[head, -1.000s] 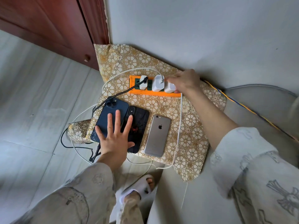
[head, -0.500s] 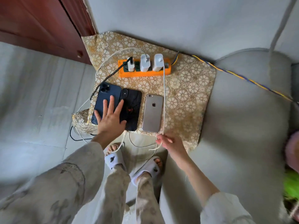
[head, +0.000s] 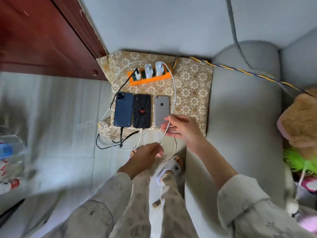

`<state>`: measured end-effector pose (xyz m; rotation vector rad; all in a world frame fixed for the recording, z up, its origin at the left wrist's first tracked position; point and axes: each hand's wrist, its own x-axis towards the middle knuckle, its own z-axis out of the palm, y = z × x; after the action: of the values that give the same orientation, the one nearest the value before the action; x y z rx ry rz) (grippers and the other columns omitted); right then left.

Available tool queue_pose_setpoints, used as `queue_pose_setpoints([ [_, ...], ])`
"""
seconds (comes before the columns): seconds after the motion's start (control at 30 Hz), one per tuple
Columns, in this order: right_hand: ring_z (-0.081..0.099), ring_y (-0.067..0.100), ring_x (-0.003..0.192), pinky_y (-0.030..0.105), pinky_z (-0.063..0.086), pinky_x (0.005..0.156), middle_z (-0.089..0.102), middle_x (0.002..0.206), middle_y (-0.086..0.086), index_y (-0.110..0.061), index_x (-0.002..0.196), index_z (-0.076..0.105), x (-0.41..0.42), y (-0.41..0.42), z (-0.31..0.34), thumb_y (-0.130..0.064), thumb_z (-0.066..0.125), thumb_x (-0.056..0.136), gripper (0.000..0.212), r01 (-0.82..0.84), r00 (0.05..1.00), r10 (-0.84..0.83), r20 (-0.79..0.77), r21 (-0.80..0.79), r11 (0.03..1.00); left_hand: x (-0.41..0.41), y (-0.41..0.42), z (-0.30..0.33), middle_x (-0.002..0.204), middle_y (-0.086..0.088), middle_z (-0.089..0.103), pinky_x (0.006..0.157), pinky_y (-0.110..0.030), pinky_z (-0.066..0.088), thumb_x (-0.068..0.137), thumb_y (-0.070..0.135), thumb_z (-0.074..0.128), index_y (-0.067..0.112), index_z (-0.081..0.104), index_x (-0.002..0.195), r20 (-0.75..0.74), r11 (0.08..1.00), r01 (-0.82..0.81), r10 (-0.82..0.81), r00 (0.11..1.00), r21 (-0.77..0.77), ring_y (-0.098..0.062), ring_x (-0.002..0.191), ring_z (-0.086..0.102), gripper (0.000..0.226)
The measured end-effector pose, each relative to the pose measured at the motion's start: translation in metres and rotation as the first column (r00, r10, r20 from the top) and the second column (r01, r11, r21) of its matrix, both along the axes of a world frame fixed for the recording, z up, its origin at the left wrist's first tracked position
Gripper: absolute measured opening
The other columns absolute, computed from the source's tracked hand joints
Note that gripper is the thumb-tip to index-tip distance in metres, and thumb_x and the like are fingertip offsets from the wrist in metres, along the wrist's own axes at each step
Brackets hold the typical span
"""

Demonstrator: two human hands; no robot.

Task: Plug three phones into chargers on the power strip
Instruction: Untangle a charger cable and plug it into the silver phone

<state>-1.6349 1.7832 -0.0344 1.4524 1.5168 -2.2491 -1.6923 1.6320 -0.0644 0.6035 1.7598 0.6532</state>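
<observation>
Your right hand (head: 184,130) and left hand (head: 147,154) both pinch the white cable (head: 175,93) just below the silver phone (head: 161,110), likely feeding its plug toward that phone's port.

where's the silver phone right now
In the head view, the silver phone lies rightmost of three on the patterned cushion, beside the spider-case phone.
</observation>
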Motion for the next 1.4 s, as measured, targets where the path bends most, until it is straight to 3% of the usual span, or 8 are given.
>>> queue_pose_setpoints([
  [0.1, 0.067, 0.023, 0.090, 0.028, 0.055, 0.082, 0.069, 0.098, 0.014, -0.005, 0.099, 0.063, 0.006, -0.005, 0.026, -0.026, 0.041, 0.097, 0.030, 0.031, 0.999, -0.032, -0.031, -0.031, 0.999, -0.020, 0.007, 0.042, 0.086, -0.018, 0.071, 0.058, -0.011, 0.048, 0.094, 0.005, 0.039, 0.005, 0.060, 0.084, 0.007, 0.995, -0.085, 0.084, 0.996, 0.052, -0.008, 0.063, 0.064, 0.024],
  [0.27, 0.051, 0.021, 0.120, 0.038, 0.031, 0.108, 0.062, 0.125, 0.011, -0.011, 0.128, 0.051, 0.025, -0.036, 0.063, -0.042, 0.019, 0.098, 0.053, -0.417, 0.908, 0.413, 0.068, 0.064, 0.907, -0.049, 0.027, 0.123, 0.068, -0.009, 0.069, 0.056, -0.027, 0.059, 0.096, 0.012, 0.040, 0.011, 0.057, 0.079, 0.195, 0.825, -0.535, 0.503, 0.842, 0.184, -0.017, 0.058, 0.069, 0.024],
  [0.4, 0.059, 0.028, 0.109, 0.049, 0.037, 0.105, 0.069, 0.112, 0.005, -0.013, 0.115, 0.061, 0.043, -0.047, 0.102, -0.036, 0.043, 0.094, 0.036, -0.511, 0.859, 0.506, 0.082, 0.212, 0.833, -0.074, 0.044, 0.182, 0.060, -0.003, 0.072, 0.054, -0.028, 0.059, 0.096, 0.017, 0.042, 0.007, 0.057, 0.084, 0.431, 0.678, -0.712, 0.595, 0.678, 0.184, -0.021, 0.059, 0.071, 0.022],
  [0.57, 0.068, 0.028, 0.092, 0.052, 0.046, 0.095, 0.070, 0.097, 0.020, -0.005, 0.096, 0.066, 0.043, -0.022, 0.154, -0.015, 0.048, 0.094, 0.021, -0.318, 0.944, 0.329, 0.012, 0.296, 0.901, -0.090, 0.048, 0.224, 0.084, -0.010, 0.071, 0.060, -0.028, 0.059, 0.097, 0.016, 0.040, 0.001, 0.055, 0.102, 0.589, 0.573, -0.806, 0.603, 0.538, 0.149, -0.022, 0.071, 0.072, 0.022],
  [0.77, 0.072, 0.021, 0.069, 0.027, 0.057, 0.058, 0.074, 0.075, 0.005, -0.009, 0.088, 0.067, 0.017, 0.016, 0.230, -0.018, 0.052, 0.092, 0.017, -0.079, 0.961, 0.116, -0.251, 0.152, 0.985, -0.054, 0.031, 0.242, 0.106, -0.001, 0.067, 0.085, -0.026, 0.050, 0.091, -0.003, 0.036, 0.012, 0.056, 0.118, 0.265, 0.888, -0.391, 0.327, 0.907, 0.243, -0.014, 0.096, 0.064, 0.037],
  [0.9, 0.072, 0.022, 0.068, 0.030, 0.059, 0.058, 0.075, 0.073, 0.006, -0.007, 0.089, 0.062, -0.001, 0.034, 0.274, -0.018, 0.049, 0.094, 0.018, 0.079, 0.927, -0.088, -0.366, -0.040, 0.996, -0.036, 0.029, 0.265, 0.115, 0.001, 0.066, 0.092, -0.026, 0.043, 0.092, 0.005, 0.046, 0.024, 0.059, 0.111, 0.191, 0.950, -0.065, 0.006, 0.982, 0.306, -0.009, 0.102, 0.063, 0.030],
  [1.13, 0.073, 0.023, 0.074, 0.029, 0.060, 0.064, 0.075, 0.077, 0.012, -0.003, 0.094, 0.060, -0.016, 0.056, 0.322, -0.029, 0.047, 0.094, 0.029, 0.154, 0.821, -0.213, -0.530, -0.153, 0.976, -0.039, 0.038, 0.329, 0.083, -0.009, 0.066, 0.072, -0.033, 0.054, 0.095, 0.009, 0.042, 0.014, 0.058, 0.084, 0.063, 0.868, -0.033, 0.002, 0.998, 0.495, -0.019, 0.075, 0.067, 0.020],
  [1.4, 0.066, 0.021, 0.097, 0.033, 0.051, 0.089, 0.072, 0.097, 0.004, -0.014, 0.112, 0.062, 0.006, 0.020, 0.290, -0.049, 0.049, 0.087, 0.045, -0.398, 0.795, 0.367, -0.482, 0.041, 0.916, -0.069, 0.051, 0.368, 0.075, -0.003, 0.072, 0.069, -0.037, 0.060, 0.096, 0.012, 0.040, 0.014, 0.058, 0.085, 0.392, 0.494, -0.545, 0.384, 0.836, 0.678, -0.029, 0.079, 0.071, 0.021],
])
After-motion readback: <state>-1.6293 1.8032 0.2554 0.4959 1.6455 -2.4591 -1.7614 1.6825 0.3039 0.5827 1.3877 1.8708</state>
